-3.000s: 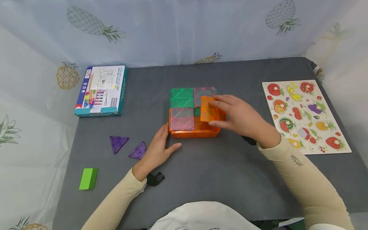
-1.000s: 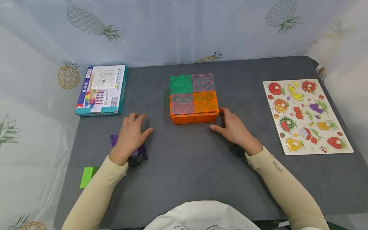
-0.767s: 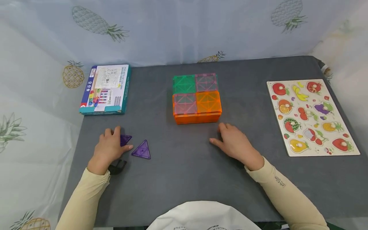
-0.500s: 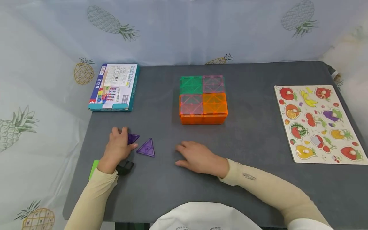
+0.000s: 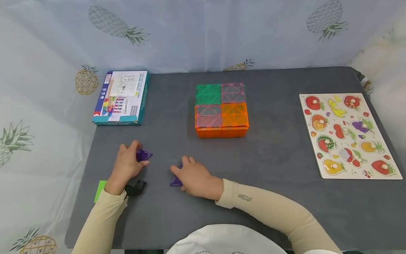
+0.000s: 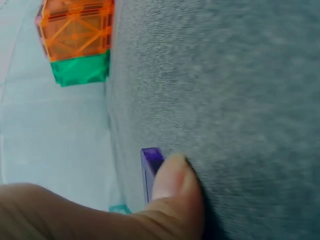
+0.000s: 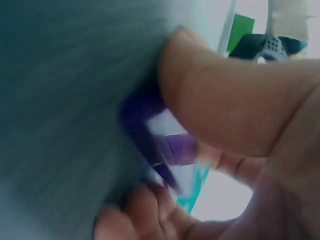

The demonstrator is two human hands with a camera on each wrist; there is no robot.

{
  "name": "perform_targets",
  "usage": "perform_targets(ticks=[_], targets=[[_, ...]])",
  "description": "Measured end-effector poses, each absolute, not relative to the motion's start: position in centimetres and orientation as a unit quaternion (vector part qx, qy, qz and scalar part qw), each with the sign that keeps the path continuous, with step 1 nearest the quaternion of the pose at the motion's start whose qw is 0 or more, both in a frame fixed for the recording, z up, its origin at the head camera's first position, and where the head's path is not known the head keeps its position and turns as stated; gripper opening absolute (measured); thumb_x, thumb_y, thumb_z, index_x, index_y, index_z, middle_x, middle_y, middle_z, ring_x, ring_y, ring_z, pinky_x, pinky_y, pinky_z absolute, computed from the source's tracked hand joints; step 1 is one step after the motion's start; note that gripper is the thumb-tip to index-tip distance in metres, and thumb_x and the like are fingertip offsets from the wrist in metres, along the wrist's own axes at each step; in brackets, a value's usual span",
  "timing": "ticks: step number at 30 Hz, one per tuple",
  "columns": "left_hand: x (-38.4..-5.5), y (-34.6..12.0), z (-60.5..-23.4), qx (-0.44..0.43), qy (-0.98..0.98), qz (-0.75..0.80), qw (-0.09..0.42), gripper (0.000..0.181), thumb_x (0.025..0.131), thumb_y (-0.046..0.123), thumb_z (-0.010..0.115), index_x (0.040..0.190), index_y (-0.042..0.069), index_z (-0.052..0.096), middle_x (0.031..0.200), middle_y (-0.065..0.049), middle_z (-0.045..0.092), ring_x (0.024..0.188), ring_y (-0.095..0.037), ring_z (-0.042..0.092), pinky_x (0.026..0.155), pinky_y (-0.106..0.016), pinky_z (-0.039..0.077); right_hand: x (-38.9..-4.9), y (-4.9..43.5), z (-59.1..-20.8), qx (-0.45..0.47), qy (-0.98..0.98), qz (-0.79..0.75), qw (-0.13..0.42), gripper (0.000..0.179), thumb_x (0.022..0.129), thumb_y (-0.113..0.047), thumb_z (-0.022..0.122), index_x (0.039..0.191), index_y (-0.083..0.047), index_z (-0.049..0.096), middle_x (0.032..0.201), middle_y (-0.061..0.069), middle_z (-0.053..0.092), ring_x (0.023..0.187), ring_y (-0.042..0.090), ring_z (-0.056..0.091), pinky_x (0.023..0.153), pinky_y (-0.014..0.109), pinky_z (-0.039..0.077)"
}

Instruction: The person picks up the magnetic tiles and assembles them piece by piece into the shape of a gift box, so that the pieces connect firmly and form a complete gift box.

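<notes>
My left hand (image 5: 125, 164) pinches a translucent purple triangular tile (image 5: 143, 155) at the left of the table, its far part hidden under the fingers. In the left wrist view the thumb presses on the edge of that purple tile (image 6: 151, 160). Nearer the middle, my right hand (image 5: 200, 180) grips a second purple triangular tile (image 5: 176, 182), mostly covered by the fingers in the head view. The right wrist view, blurred, has this tile (image 7: 142, 132) tilted between thumb and fingers. Beyond both hands stands a block of green, pink and orange square tiles (image 5: 222, 132).
A boxed set (image 5: 122, 95) lies at the back left. On the right is a fruit puzzle board (image 5: 349, 137). A green block (image 5: 99, 190) lies partly behind the left forearm. A pineapple-print curtain (image 5: 190, 35) hangs behind the grey table (image 5: 269, 158).
An orange square tile was set onto the block, and the block was pushed back. Left hand moved to one triangle; right hand crossed leftward, took the other and shifted it toward the person.
</notes>
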State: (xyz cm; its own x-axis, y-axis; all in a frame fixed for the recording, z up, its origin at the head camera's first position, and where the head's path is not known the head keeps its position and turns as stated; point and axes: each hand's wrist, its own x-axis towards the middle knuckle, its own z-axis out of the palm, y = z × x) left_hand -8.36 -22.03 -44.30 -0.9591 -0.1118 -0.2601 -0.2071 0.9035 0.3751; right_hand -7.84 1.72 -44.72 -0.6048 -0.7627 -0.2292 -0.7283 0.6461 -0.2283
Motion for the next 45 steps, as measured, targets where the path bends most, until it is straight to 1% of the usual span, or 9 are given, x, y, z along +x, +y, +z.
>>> perform_targets(ticks=[6, 10, 14, 17, 20, 24, 33, 39, 45], targets=[[-8.5, -22.5, -43.8, -0.060, 0.969, 0.205, 0.127, 0.056, 0.078, 0.014, 0.079, 0.119, 0.004, 0.043, 0.109, -0.032, 0.042, 0.089, -0.046, 0.054, 0.074, -0.055, 0.048, -8.9, 8.0, -43.1, -0.435, 0.880, -0.094, 0.166, 0.041, 0.083, -0.018, 0.075, 0.116, -0.019, 0.052, 0.085, 0.002, 0.062, 0.070, 0.016, 0.056, 0.058, 0.027, 0.048], [-8.9, -22.5, -43.7, -0.007, 0.967, 0.229, 0.110, 0.047, 0.083, 0.008, 0.074, 0.117, 0.003, 0.043, 0.112, -0.033, 0.053, 0.095, -0.046, 0.056, 0.079, -0.057, 0.047, -11.1, 11.4, -39.3, -0.434, 0.877, -0.148, 0.148, 0.036, 0.084, -0.016, 0.074, 0.114, -0.018, 0.054, 0.079, -0.004, 0.064, 0.063, 0.011, 0.054, 0.059, 0.026, 0.047], [-10.4, -21.0, -42.6, 0.016, 0.960, 0.276, 0.045, 0.042, 0.089, 0.002, 0.065, 0.123, 0.003, 0.041, 0.113, -0.034, 0.059, 0.096, -0.046, 0.058, 0.079, -0.059, 0.048, -14.7, 13.4, -35.3, -0.372, 0.903, -0.209, 0.042, 0.036, 0.084, -0.018, 0.075, 0.114, -0.015, 0.055, 0.083, 0.002, 0.068, 0.065, 0.017, 0.059, 0.061, 0.033, 0.049], [-12.3, -18.6, -41.3, 0.020, 0.947, 0.320, -0.034, 0.040, 0.090, 0.002, 0.063, 0.124, 0.005, 0.044, 0.103, -0.032, 0.063, 0.083, -0.040, 0.060, 0.070, -0.052, 0.050, -18.3, 13.9, -34.5, -0.310, 0.917, -0.252, -0.003, 0.030, 0.088, -0.018, 0.070, 0.113, -0.009, 0.057, 0.089, 0.008, 0.070, 0.068, 0.022, 0.062, 0.061, 0.035, 0.048], [-14.7, -15.4, -40.0, 0.031, 0.926, 0.367, -0.080, 0.028, 0.090, 0.006, 0.066, 0.115, 0.003, 0.053, 0.094, -0.024, 0.069, 0.074, -0.032, 0.061, 0.064, -0.041, 0.048, -21.8, 14.3, -35.4, -0.243, 0.930, -0.274, 0.010, 0.024, 0.093, -0.017, 0.063, 0.114, -0.008, 0.058, 0.100, 0.011, 0.070, 0.080, 0.024, 0.064, 0.069, 0.037, 0.051], [-18.1, -11.9, -39.2, 0.055, 0.909, 0.408, -0.062, 0.017, 0.090, 0.014, 0.067, 0.101, 0.002, 0.064, 0.092, -0.017, 0.072, 0.077, -0.026, 0.064, 0.066, -0.035, 0.050, -24.3, 15.4, -37.3, -0.191, 0.945, -0.262, 0.036, 0.025, 0.097, -0.019, 0.057, 0.119, -0.007, 0.057, 0.101, 0.014, 0.067, 0.085, 0.027, 0.062, 0.077, 0.040, 0.052], [-21.6, -8.3, -38.8, 0.104, 0.916, 0.386, -0.027, 0.019, 0.091, 0.018, 0.066, 0.104, 0.004, 0.070, 0.098, -0.015, 0.073, 0.085, -0.028, 0.068, 0.074, -0.040, 0.054, -24.3, 15.7, -38.0, -0.226, 0.947, -0.225, -0.019, 0.025, 0.096, -0.022, 0.058, 0.117, -0.007, 0.058, 0.091, 0.015, 0.064, 0.079, 0.030, 0.056, 0.070, 0.039, 0.048], [-22.0, -6.6, -38.9, 0.129, 0.912, 0.384, -0.060, 0.024, 0.091, 0.017, 0.067, 0.110, 0.003, 0.070, 0.096, -0.015, 0.072, 0.076, -0.027, 0.064, 0.070, -0.037, 0.052, -23.7, 16.3, -38.5, -0.203, 0.953, -0.219, -0.058, 0.026, 0.093, -0.019, 0.064, 0.115, -0.005, 0.062, 0.098, 0.015, 0.066, 0.088, 0.032, 0.058, 0.078, 0.043, 0.050], [-22.4, -6.0, -39.3, 0.133, 0.911, 0.382, -0.079, 0.024, 0.089, 0.016, 0.069, 0.108, 0.001, 0.071, 0.095, -0.016, 0.071, 0.079, -0.028, 0.064, 0.071, -0.038, 0.053, -23.6, 16.8, -39.0, -0.201, 0.951, -0.225, -0.073, 0.029, 0.091, -0.020, 0.067, 0.115, -0.003, 0.066, 0.109, 0.014, 0.064, 0.099, 0.032, 0.056, 0.090, 0.044, 0.048]])
